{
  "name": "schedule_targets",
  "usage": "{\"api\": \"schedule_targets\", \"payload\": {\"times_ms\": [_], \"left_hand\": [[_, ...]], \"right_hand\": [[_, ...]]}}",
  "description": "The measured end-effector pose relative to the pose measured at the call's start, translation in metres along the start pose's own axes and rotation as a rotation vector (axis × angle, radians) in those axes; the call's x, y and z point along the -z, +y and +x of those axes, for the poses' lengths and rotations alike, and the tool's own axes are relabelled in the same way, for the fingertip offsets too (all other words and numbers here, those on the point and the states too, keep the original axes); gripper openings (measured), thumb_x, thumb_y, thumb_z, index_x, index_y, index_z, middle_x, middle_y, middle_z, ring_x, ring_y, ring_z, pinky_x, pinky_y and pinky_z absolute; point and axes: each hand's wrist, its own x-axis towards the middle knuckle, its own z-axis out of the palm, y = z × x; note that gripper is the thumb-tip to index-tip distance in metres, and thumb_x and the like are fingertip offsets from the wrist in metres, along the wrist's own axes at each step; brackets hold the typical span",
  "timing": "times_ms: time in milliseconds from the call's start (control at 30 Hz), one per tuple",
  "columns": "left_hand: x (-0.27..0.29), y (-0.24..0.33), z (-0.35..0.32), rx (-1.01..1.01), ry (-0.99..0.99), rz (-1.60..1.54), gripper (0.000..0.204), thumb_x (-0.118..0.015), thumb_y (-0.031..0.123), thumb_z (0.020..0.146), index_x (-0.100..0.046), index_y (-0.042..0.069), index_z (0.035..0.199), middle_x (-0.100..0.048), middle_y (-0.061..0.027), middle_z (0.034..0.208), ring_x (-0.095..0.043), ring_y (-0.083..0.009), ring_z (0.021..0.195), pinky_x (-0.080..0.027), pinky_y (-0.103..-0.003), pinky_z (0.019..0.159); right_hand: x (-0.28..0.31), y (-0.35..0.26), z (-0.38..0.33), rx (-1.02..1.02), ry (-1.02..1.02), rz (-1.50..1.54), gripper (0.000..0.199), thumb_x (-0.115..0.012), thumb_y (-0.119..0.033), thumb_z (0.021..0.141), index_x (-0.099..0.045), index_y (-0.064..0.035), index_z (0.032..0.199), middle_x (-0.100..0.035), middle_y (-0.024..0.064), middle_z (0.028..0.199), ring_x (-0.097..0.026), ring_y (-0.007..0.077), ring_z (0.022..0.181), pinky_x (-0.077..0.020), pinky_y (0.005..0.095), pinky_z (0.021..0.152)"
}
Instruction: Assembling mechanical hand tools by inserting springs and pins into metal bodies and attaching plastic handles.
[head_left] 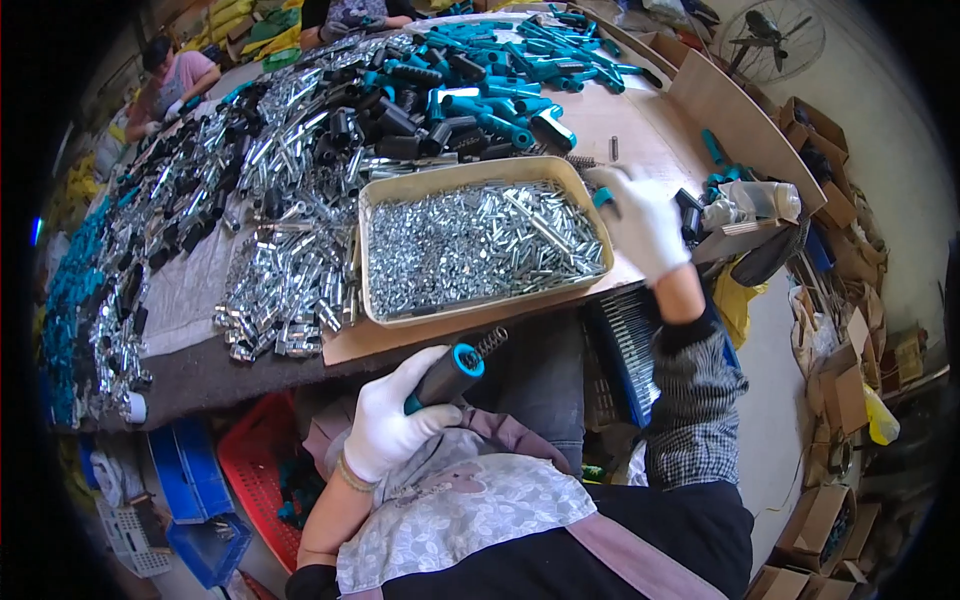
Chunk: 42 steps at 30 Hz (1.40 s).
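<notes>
My left hand [385, 420], in a white glove, is wrapped round a black handle grip [447, 376] with a teal end ring. A coil spring [491, 342] sticks out of the grip's end. Above the right end of a cream tray [487, 312], my white-gloved right hand [640, 220] has its fingers bent round a small teal ring [602, 197]. Small shiny metal pins and nuts [450, 245] fill the tray. Just past the right hand's fingertips, a loose spring [613, 149] lies on the board.
Shiny metal sockets [295, 270] are heaped left of the tray. Black and teal handles [500, 100] pile up behind it. A plastic bottle [765, 200] lies at the table's right edge. A red basket [262, 450] stands below. Another person [180, 80] sits across the table.
</notes>
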Motion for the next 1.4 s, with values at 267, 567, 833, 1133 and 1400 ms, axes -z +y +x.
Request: {"api": "schedule_targets", "payload": {"times_ms": [267, 567, 833, 1133, 1400], "left_hand": [[0.008, -0.005, -0.007, -0.022, -0.033, 0.086, 0.064, -0.079, 0.035, 0.082, -0.057, 0.004, 0.133, -0.070, -0.0188, 0.106, -0.071, -0.0258, 0.095, -0.053, -0.034, 0.086], [0.036, -0.021, -0.036, 0.055, -0.059, 0.193, 0.065, -0.080, 0.033, 0.080, -0.057, 0.006, 0.134, -0.069, -0.0207, 0.107, -0.070, -0.0335, 0.101, -0.054, -0.037, 0.086], [0.044, -0.018, -0.062, 0.074, -0.010, 0.379, 0.061, -0.080, 0.034, 0.079, -0.059, 0.010, 0.131, -0.069, -0.0193, 0.103, -0.070, -0.0363, 0.092, -0.056, -0.040, 0.078], [0.056, -0.023, -0.074, 0.052, -0.028, 0.269, 0.054, -0.079, 0.033, 0.079, -0.062, 0.010, 0.124, -0.070, -0.0181, 0.095, -0.071, -0.0340, 0.088, -0.055, -0.039, 0.075], [0.069, -0.033, -0.077, 0.240, -0.323, 0.210, 0.051, -0.077, 0.033, 0.083, -0.063, 0.007, 0.124, -0.072, -0.0157, 0.098, -0.073, -0.0262, 0.089, -0.055, -0.035, 0.080]], "right_hand": [[-0.030, 0.079, -0.009, -0.009, -0.091, -0.073, 0.039, -0.069, -0.006, 0.071, -0.066, -0.0068, 0.110, -0.063, 0.0150, 0.123, -0.054, 0.0370, 0.120, -0.0447, 0.0452, 0.101], [-0.002, -0.136, -0.077, -0.616, -0.037, 2.063, 0.058, -0.043, -0.054, 0.102, -0.052, 0.0004, 0.120, -0.059, 0.0125, 0.097, -0.061, 0.0271, 0.091, -0.0518, 0.0489, 0.087], [-0.020, -0.182, -0.081, -0.828, -0.098, 2.309, 0.058, -0.043, -0.056, 0.102, -0.052, -0.0031, 0.125, -0.056, 0.0097, 0.099, -0.057, 0.0207, 0.087, -0.0501, 0.0480, 0.090], [-0.006, -0.172, -0.082, -0.471, -0.829, 1.900, 0.068, -0.066, -0.047, 0.093, -0.052, 0.0055, 0.134, -0.065, 0.0191, 0.117, -0.065, 0.0262, 0.105, -0.0509, 0.0371, 0.094], [-0.002, -0.189, -0.083, 0.572, -0.522, 0.660, 0.047, -0.076, -0.017, 0.072, -0.067, -0.0133, 0.118, -0.062, 0.0058, 0.085, -0.064, 0.0256, 0.079, -0.0514, 0.0384, 0.074]]}}
